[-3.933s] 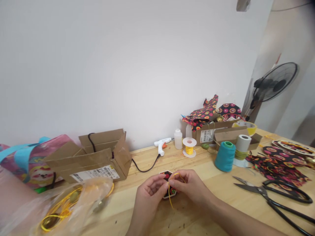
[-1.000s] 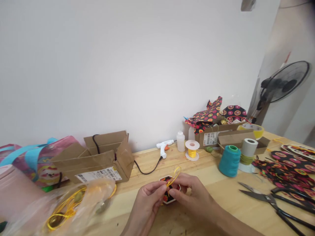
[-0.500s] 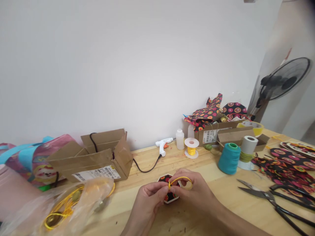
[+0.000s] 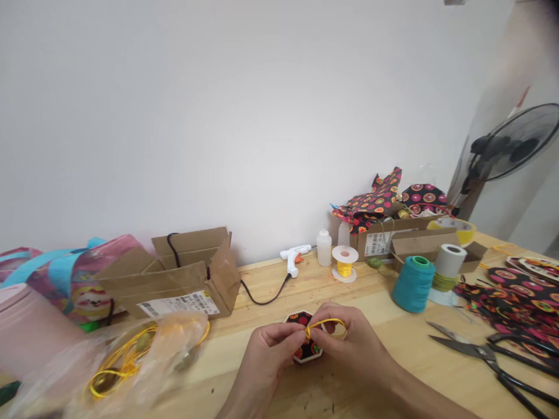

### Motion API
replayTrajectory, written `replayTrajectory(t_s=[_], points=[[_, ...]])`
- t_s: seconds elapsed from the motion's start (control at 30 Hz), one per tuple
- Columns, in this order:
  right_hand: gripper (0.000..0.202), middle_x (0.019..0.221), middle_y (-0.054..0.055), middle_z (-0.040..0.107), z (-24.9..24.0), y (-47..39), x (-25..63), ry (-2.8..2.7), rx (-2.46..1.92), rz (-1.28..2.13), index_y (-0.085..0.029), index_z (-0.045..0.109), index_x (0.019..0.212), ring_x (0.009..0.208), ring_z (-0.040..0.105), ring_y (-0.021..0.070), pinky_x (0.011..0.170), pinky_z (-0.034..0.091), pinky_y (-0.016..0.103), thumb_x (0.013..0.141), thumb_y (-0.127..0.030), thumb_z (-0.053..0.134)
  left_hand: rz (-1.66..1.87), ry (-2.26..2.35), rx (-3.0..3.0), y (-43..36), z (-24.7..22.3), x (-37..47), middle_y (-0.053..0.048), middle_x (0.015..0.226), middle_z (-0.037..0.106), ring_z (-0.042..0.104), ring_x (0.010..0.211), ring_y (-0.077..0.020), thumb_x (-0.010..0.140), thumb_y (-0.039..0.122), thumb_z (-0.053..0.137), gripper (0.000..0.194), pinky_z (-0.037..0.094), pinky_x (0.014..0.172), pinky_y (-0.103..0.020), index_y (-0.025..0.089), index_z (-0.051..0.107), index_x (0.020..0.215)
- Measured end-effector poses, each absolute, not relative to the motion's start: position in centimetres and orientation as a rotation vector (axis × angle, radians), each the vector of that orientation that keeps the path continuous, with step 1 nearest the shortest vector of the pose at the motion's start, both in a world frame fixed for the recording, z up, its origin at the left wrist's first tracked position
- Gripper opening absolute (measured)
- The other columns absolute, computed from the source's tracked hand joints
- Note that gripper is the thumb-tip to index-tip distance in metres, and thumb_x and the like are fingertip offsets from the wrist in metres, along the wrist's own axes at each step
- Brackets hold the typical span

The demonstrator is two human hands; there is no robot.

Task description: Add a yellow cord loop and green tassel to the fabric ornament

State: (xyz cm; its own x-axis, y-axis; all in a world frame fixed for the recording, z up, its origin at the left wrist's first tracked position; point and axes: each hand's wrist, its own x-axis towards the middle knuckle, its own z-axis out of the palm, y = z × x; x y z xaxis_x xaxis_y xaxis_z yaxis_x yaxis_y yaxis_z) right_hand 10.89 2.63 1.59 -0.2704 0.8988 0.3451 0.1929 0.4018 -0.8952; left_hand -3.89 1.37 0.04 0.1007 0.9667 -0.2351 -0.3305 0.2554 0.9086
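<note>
Both my hands meet over the table at the lower middle. My left hand (image 4: 271, 355) pinches a yellow cord (image 4: 327, 321) between thumb and forefinger. Just beside it, my right hand (image 4: 349, 340) grips the same cord, which arches in a loop over its fingers. Where the fingertips meet, the cord seems to cross or knot, but the detail is too small to make out. Behind and below the hands lies an octagonal piece (image 4: 301, 354) with dark patterned fabric and a white edge, partly hidden by the fingers.
Scissors (image 4: 484, 352) and patterned fabric pieces (image 4: 519, 302) lie at right. A teal thread cone (image 4: 414, 285), yellow cord spool (image 4: 345, 269) and glue gun (image 4: 292, 262) stand farther back. At left are an opened cardboard box (image 4: 174, 285) and a plastic bag (image 4: 170, 343) around yellow cord.
The whole view has shifted slightly, with everything sitting a little farther right. Both hands keep their pinch on the yellow cord, and its loop looks slightly flatter.
</note>
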Motion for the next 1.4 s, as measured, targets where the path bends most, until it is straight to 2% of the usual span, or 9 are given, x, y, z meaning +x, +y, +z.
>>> replayTrajectory(t_s=[0.1,0.27,0.33,0.47,0.53,0.73,1.1,1.3,1.4], points=[[0.007,0.064,0.001,0.060,1.2,3.1,11.0,-1.560,-0.932,1.257,-0.016,0.063,0.069,0.060,0.055,0.0129,0.056,0.044,0.024,0.065,-0.019,0.058,1.126,1.032,0.777,1.3,0.1,-3.9,-0.004,0.054,0.067,0.056,0.051,-0.0116,0.050,0.024,0.075,0.018,0.040,0.051,-0.020,0.012,0.069,0.060],[0.048,0.079,0.001,0.058,0.5,3.4,11.3,-1.442,-0.735,1.478,-0.020,0.053,0.100,0.068,0.056,0.0132,0.059,0.046,0.024,0.055,-0.017,0.068,1.128,1.003,0.767,1.2,0.4,-4.0,-0.002,0.049,0.063,0.055,0.051,-0.0117,0.052,0.024,0.073,0.015,0.040,0.053,-0.021,0.013,0.068,0.061],[0.052,0.080,0.001,0.058,0.5,3.2,11.3,-1.513,-0.710,1.449,-0.021,0.051,0.105,0.073,0.056,0.0142,0.063,0.047,0.026,0.056,-0.017,0.069,1.116,0.985,0.782,1.2,0.5,-4.0,-0.002,0.051,0.064,0.055,0.050,-0.0116,0.053,0.024,0.073,0.015,0.040,0.054,-0.022,0.013,0.068,0.062],[0.021,0.081,0.003,0.061,0.8,2.8,10.9,-1.573,-0.796,1.311,-0.017,0.063,0.083,0.073,0.058,0.0154,0.067,0.047,0.027,0.063,-0.021,0.065,1.136,1.007,0.818,1.2,0.3,-4.0,-0.001,0.052,0.064,0.050,0.047,-0.0082,0.055,0.023,0.072,0.012,0.037,0.051,-0.019,0.014,0.068,0.060],[0.013,0.076,0.003,0.062,0.9,2.8,10.7,-1.592,-0.813,1.290,-0.016,0.065,0.077,0.071,0.059,0.0152,0.065,0.047,0.026,0.066,-0.024,0.063,1.143,1.040,0.846,1.2,0.2,-4.0,-0.001,0.051,0.063,0.050,0.047,-0.0080,0.055,0.024,0.072,0.012,0.035,0.049,-0.018,0.014,0.068,0.060],[0.011,0.069,0.002,0.062,0.8,2.7,10.7,-1.607,-0.854,1.194,-0.016,0.066,0.071,0.065,0.057,0.0135,0.061,0.046,0.023,0.066,-0.025,0.063,1.137,1.086,0.921,1.3,0.2,-4.1,-0.003,0.054,0.066,0.051,0.049,-0.0092,0.055,0.023,0.072,0.013,0.034,0.049,-0.019,0.012,0.068,0.060],[0.009,0.060,-0.001,0.061,1.1,3.2,11.0,-1.465,-0.801,1.463,-0.014,0.065,0.064,0.057,0.054,0.0094,0.056,0.043,0.019,0.062,-0.023,0.065,1.142,1.023,0.856,1.2,0.4,-4.0,0.001,0.049,0.062,0.040,0.041,-0.0022,0.053,0.025,0.073,0.015,0.025,0.040,-0.013,0.014,0.068,0.061],[0.015,0.055,-0.002,0.060,1.4,3.1,10.9,-1.421,-0.852,1.557,-0.014,0.063,0.060,0.053,0.052,0.0094,0.052,0.041,0.020,0.054,-0.026,0.070,1.123,1.004,0.865,1.1,0.5,-4.1,0.000,0.049,0.061,0.041,0.043,-0.0033,0.052,0.023,0.074,0.015,0.027,0.043,-0.015,0.013,0.068,0.061],[0.016,0.056,-0.001,0.061,1.4,3.1,10.9,-1.432,-0.896,1.563,-0.013,0.063,0.059,0.051,0.052,0.0093,0.050,0.039,0.020,0.054,-0.026,0.070,1.107,0.985,0.878,1.0,0.6,-4.2,0.001,0.046,0.057,0.038,0.042,-0.0030,0.057,0.026,0.071,0.017,0.027,0.043,-0.015,0.010,0.068,0.062]])
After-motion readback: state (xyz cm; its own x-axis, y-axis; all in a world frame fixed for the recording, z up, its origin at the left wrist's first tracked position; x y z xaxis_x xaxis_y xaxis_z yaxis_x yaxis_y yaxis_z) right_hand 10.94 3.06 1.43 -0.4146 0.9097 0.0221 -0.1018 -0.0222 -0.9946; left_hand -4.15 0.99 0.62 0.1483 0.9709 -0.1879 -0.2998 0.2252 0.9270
